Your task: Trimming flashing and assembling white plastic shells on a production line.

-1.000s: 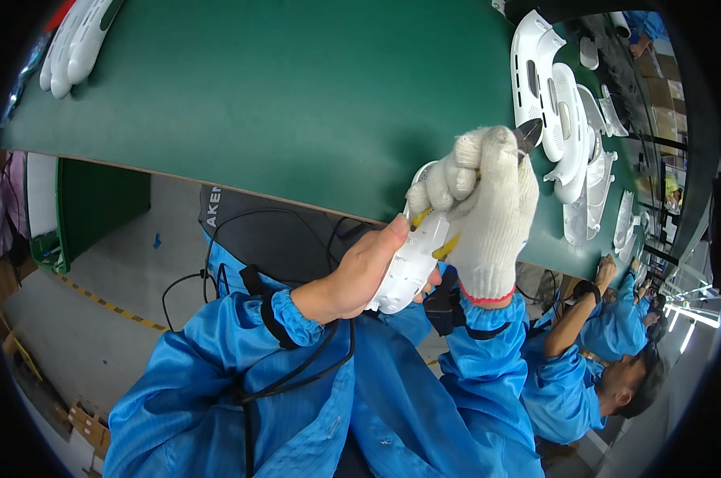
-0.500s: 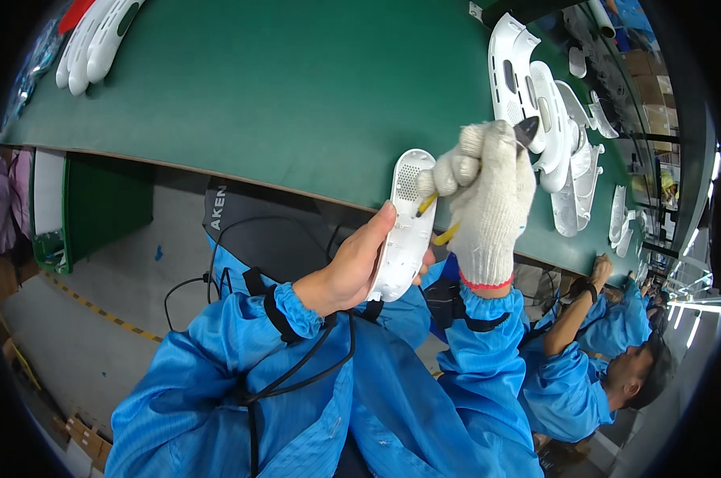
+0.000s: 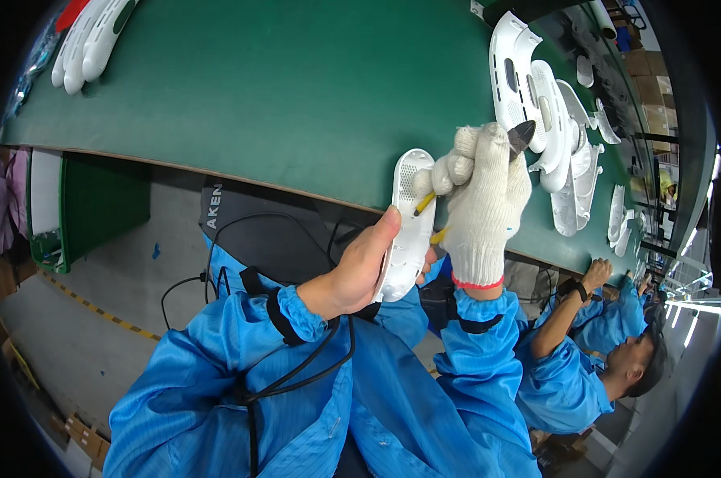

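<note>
My bare left hand (image 3: 359, 267) is closed around a long white plastic shell (image 3: 406, 251) with rounded ends. The thumb lies along its left edge and fingertips show at its right edge. The shell's hollow inner side faces up, and a patch of small holes marks its far end. A white knit glove with a red cuff covers my right hand (image 3: 484, 195), which is closed on yellow-handled pliers (image 3: 522, 137). Their dark jaws point up and away, and the handle ends stick out beside the shell. Gloved fingers overlap the shell's far right edge; whether they touch it I cannot tell.
Several white shells (image 3: 563, 119) lie piled on the green table (image 3: 296, 88) at right, and more white shells (image 3: 97, 44) lie far left. A co-worker in blue (image 3: 571, 374) sits at right. A green bin (image 3: 97, 203) stands below left. Black cables (image 3: 296, 378) hang across my front.
My right hand has shifted slightly left and the pliers' jaws have turned a little. The left hand and the shell have hardly moved. The co-worker's arm and head have shifted slightly.
</note>
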Available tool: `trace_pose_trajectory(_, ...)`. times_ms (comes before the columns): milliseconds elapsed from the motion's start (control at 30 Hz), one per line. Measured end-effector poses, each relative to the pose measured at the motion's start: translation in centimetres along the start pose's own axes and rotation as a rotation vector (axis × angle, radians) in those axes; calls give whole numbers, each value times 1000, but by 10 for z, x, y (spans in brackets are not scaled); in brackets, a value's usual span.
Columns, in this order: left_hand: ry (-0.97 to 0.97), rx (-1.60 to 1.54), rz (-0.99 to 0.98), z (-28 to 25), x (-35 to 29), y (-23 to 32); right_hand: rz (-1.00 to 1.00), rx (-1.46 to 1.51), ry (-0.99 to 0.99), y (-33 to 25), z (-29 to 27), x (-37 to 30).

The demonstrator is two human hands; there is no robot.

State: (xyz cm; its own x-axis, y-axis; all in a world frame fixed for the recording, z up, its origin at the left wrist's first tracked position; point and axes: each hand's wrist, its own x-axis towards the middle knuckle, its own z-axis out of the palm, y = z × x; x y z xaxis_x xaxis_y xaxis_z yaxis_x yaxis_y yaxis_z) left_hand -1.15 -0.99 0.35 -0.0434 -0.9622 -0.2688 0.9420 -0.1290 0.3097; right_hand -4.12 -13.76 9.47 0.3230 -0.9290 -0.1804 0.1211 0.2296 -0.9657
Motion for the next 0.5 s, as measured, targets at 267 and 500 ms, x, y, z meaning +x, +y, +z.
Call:
trace_pose_trajectory(267, -11, 8, -18, -1, -1, 0, 73, 30, -54, 0, -8, 6)
trace_pose_trajectory(500, 16, 47, -16, 2, -2, 1, 101, 7, 3, 0, -2, 0)
